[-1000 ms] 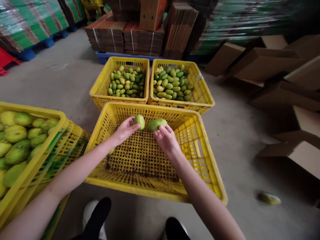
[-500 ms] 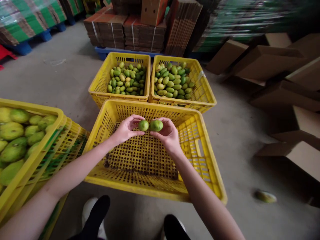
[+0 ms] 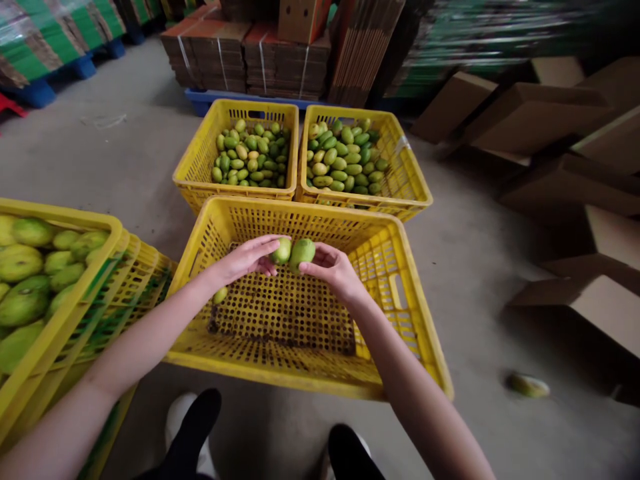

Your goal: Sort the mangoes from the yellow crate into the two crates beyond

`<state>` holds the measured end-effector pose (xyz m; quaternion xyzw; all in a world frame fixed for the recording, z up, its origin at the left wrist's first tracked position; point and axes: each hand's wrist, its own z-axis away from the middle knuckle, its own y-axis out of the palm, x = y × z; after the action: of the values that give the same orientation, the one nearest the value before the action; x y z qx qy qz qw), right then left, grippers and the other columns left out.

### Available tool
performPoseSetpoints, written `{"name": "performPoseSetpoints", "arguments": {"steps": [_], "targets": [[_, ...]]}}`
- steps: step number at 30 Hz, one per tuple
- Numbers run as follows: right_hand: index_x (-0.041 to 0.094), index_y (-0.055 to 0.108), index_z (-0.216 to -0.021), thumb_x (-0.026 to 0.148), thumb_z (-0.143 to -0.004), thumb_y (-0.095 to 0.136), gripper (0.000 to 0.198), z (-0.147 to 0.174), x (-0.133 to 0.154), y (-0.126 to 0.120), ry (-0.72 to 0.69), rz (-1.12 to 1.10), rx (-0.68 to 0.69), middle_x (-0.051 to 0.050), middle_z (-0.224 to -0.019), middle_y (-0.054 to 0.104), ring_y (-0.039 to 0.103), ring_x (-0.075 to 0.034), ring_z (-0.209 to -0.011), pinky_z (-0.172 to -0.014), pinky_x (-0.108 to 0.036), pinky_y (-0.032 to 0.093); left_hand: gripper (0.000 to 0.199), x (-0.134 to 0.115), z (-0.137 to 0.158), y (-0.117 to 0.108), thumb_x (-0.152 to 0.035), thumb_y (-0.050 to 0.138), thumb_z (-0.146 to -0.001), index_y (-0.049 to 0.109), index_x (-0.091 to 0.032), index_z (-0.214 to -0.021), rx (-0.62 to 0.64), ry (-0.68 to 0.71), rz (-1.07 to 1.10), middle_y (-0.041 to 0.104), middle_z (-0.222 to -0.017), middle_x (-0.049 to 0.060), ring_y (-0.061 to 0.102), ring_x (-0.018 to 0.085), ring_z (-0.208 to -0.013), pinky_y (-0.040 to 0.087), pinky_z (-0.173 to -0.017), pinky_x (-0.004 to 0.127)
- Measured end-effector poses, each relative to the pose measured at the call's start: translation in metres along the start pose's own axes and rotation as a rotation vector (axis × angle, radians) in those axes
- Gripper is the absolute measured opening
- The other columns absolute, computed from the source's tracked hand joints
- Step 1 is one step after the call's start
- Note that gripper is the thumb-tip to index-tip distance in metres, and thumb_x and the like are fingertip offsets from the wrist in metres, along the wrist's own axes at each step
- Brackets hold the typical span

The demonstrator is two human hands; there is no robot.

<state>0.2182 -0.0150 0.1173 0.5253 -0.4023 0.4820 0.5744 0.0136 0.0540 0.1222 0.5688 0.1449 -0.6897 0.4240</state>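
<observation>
My left hand point(image 3: 247, 258) has its fingers against a small green mango point(image 3: 282, 251). My right hand point(image 3: 336, 270) grips a second green mango point(image 3: 303, 253) between thumb and fingers. The two mangoes are side by side and look to be touching, above a yellow plastic crate point(image 3: 395, 363) with a perforated floor. Another mango point(image 3: 220, 295) shows just below my left wrist, inside the crate outline.
Behind stand a yellow crate of mangoes point(image 3: 187, 170) and another mango-filled crate point(image 3: 417, 187). Larger mangoes fill a stacked crate point(image 3: 113, 230) at left. Cardboard boxes point(image 3: 540, 120) lie at right, near a loose mango point(image 3: 527, 385) on the floor.
Both mangoes have shifted slightly left and turned; the right one is now more upright. My left hand has changed its hold. A mango has come into view below my left wrist.
</observation>
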Motion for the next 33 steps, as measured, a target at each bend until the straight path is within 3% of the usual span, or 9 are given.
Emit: {"name": "performPoseSetpoints", "arguments": {"steps": [3, 5, 9, 11, 14, 18, 24, 33], "targets": [[0.020, 0.065, -0.104, 0.040, -0.060, 0.089, 0.054, 0.000, -0.003, 0.000, 0.168, -0.118, 0.096, 0.000, -0.077, 0.074, 0.069, -0.016, -0.063, -0.064, -0.030, 0.058, 0.053, 0.005, -0.005, -0.005, -0.061, 0.072, -0.074, 0.070, -0.011, -0.093, 0.062, -0.131, 0.064, 0.066, -0.073, 0.005, 0.059, 0.010, -0.056, 0.046, -0.052, 0.021], [0.018, 0.064, -0.095, 0.048, -0.064, 0.085, 0.048, -0.002, -0.006, 0.000, 0.233, -0.182, 0.131, -0.001, -0.069, 0.073, 0.068, -0.015, -0.057, -0.058, -0.026, 0.057, 0.055, 0.008, -0.007, -0.006, -0.065, 0.070, -0.074, 0.070, -0.011, -0.082, 0.062, -0.174, 0.078, 0.066, -0.068, 0.006, 0.059, 0.011, -0.055, 0.046, -0.051, 0.021], [0.017, 0.064, -0.083, 0.055, -0.067, 0.081, 0.045, -0.004, -0.010, -0.002, 0.258, -0.224, 0.120, -0.003, -0.063, 0.070, 0.068, -0.015, -0.055, -0.057, -0.025, 0.056, 0.048, 0.008, -0.006, -0.002, -0.058, 0.071, -0.077, 0.069, -0.011, -0.085, 0.042, -0.184, 0.110, 0.069, -0.072, 0.007, 0.063, 0.013, -0.062, 0.052, -0.060, 0.023], [0.018, 0.066, -0.092, 0.048, -0.066, 0.084, 0.043, -0.005, -0.010, -0.002, 0.239, -0.228, 0.067, -0.001, -0.068, 0.071, 0.068, -0.015, -0.058, -0.061, -0.026, 0.057, 0.041, 0.008, -0.004, 0.002, -0.046, 0.076, -0.077, 0.068, -0.014, -0.099, 0.010, -0.123, 0.141, 0.071, -0.085, 0.007, 0.066, 0.014, -0.071, 0.056, -0.069, 0.026], [0.024, 0.065, -0.111, 0.033, -0.060, 0.087, 0.057, -0.003, -0.008, -0.001, 0.176, -0.243, -0.029, 0.003, -0.078, 0.071, 0.065, -0.013, -0.060, -0.064, -0.027, 0.055, 0.049, 0.010, -0.001, 0.010, -0.031, 0.077, -0.075, 0.059, -0.022, -0.120, -0.112, 0.055, 0.115, 0.067, -0.105, 0.004, 0.067, 0.017, -0.091, 0.057, -0.083, 0.034], [0.026, 0.061, -0.114, 0.030, -0.061, 0.085, 0.058, 0.000, -0.010, 0.005, 0.021, -0.085, -0.115, 0.004, -0.083, 0.069, 0.063, -0.015, -0.072, -0.073, -0.030, 0.054, 0.052, 0.015, -0.001, 0.015, -0.022, 0.079, -0.070, 0.057, -0.022, -0.118, -0.273, 0.274, -0.103, 0.060, -0.122, 0.006, 0.064, 0.018, -0.103, 0.053, -0.094, 0.035], [0.026, 0.054, -0.098, 0.032, -0.061, 0.085, 0.048, 0.001, -0.012, 0.006, -0.160, 0.143, -0.208, 0.002, -0.089, 0.068, 0.063, -0.017, -0.077, -0.076, -0.033, 0.054, 0.045, 0.015, -0.002, 0.016, -0.021, 0.079, -0.069, 0.058, -0.019, -0.109, -0.235, 0.376, -0.271, 0.065, -0.116, 0.008, 0.065, 0.020, -0.103, 0.055, -0.093, 0.035], [0.023, 0.065, -0.106, 0.050, -0.072, 0.076, 0.045, 0.001, -0.014, 0.008, -0.141, 0.128, -0.198, -0.003, -0.096, 0.070, 0.064, -0.019, -0.084, -0.079, -0.035, 0.053, 0.037, 0.016, -0.001, 0.011, -0.022, 0.078, -0.072, 0.067, -0.019, -0.108, -0.221, 0.528, -0.477, 0.065, -0.113, 0.008, 0.064, 0.019, -0.101, 0.056, -0.090, 0.032]]}}
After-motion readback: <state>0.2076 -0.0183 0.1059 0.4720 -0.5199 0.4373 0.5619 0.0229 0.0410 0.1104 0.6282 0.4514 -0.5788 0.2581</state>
